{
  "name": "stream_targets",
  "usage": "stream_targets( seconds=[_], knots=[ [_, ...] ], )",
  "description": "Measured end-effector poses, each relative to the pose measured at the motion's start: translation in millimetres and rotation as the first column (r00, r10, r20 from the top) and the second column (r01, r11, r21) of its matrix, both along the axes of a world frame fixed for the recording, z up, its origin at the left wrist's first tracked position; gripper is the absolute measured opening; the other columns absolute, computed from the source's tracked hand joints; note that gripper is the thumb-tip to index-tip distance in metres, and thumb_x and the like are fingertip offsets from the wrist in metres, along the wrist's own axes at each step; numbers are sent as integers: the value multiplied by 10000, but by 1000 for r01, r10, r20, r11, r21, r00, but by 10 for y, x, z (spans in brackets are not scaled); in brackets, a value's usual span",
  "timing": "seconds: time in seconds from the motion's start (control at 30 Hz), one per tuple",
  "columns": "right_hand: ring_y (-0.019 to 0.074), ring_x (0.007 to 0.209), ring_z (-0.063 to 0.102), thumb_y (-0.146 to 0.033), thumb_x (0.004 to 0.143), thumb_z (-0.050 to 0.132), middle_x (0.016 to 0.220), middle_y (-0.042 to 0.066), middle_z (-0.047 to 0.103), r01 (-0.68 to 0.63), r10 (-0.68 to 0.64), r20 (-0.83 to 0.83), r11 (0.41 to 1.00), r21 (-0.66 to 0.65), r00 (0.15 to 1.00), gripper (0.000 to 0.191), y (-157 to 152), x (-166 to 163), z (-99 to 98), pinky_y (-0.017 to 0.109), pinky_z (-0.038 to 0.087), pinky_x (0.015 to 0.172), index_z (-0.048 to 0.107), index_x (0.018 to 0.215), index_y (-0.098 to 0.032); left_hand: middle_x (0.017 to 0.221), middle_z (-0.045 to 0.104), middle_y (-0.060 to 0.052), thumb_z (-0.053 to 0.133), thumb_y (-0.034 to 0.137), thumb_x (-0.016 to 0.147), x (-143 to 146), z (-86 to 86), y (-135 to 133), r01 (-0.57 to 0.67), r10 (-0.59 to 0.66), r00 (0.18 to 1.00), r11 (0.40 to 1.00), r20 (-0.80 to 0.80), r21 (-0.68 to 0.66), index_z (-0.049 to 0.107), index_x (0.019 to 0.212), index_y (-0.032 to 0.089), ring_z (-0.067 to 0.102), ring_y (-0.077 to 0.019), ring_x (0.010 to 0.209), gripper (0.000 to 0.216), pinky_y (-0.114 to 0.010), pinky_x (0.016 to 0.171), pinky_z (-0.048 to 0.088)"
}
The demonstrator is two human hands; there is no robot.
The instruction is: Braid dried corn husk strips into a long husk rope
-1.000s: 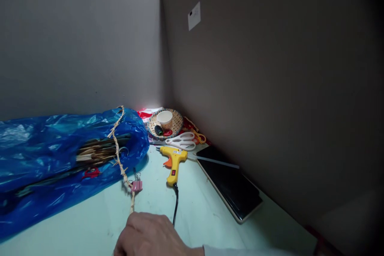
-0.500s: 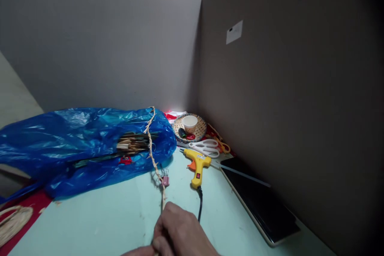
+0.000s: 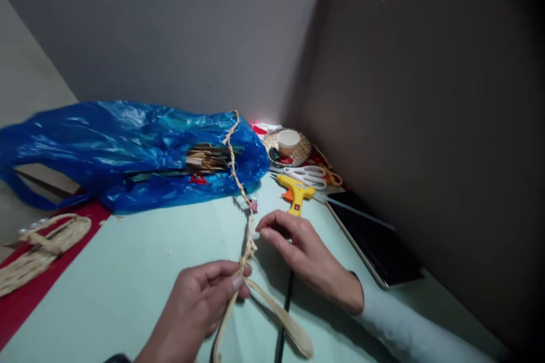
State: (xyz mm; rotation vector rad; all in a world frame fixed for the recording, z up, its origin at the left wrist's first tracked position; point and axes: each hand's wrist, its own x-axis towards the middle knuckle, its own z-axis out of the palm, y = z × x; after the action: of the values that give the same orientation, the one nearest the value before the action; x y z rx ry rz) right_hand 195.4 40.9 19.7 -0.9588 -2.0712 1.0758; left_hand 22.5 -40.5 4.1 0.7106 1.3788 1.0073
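My left hand (image 3: 204,295) is closed, its thumb and fingers pinching a thin braided cord of pale dried plant fibre (image 3: 232,161). Below the pinch the cord parts into loose strands; one flat strand (image 3: 281,317) fans out to the right, another runs down toward the bottom edge. Just right of the cord hovers my right hand (image 3: 304,255), its fingers loosely bent and apart, with nothing visible in them. A small pink binder clip (image 3: 254,205) sits at the cord further up, where the cord runs on over a blue plastic bag (image 3: 140,142).
Beyond my right hand lie a yellow glue gun (image 3: 296,187), white-handled scissors (image 3: 309,174) and a woven basket (image 3: 304,150) holding a white cup (image 3: 288,140). A dark tablet (image 3: 374,244) lies along the right partition. At left is a woven straw piece (image 3: 38,255) on red cloth.
The view has tilted down. Both hands have moved up into sight and apart; my right hand has come off the cord, while my left pinches it where the strands split.
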Motion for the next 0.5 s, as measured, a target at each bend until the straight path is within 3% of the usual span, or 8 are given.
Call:
stream_targets(
  seconds=[0.1,0.17,0.37,0.5],
  knots=[
    [116,664,459,-316,967,497,750,-19,555,35,-37,-26,996,-76,999,207,48,55,-11,236,359,632,622,911,-162,639,691,-15,851,380,607,-14,34,2,-41,42,999,998,13,-50,749,737,141,404,-42,413,291,-160,422,226],
    [112,649,439,-333,972,489,732,-25,534,44,-46,-26,996,-81,999,227,55,69,-11,236,342,619,627,913,-162,642,691,-14,859,381,608,-15,33,-5,-45,46,999,997,8,-54,755,773,139,378,-26,396,311,-150,412,202],
    [136,728,523,-261,970,462,788,18,620,82,-87,96,995,53,992,232,76,84,28,255,373,684,639,881,-140,545,617,13,856,471,587,-3,-18,-11,12,-12,1000,1000,-11,-16,732,656,123,280,13,366,376,-133,396,155],
    [157,758,565,-220,963,443,823,46,658,111,-144,239,983,147,960,221,189,88,3,265,385,693,647,926,-141,573,645,-1,853,490,572,-5,-32,-39,26,-27,998,1000,-50,-12,756,691,148,329,-21,411,375,-139,391,214]
  ],
)
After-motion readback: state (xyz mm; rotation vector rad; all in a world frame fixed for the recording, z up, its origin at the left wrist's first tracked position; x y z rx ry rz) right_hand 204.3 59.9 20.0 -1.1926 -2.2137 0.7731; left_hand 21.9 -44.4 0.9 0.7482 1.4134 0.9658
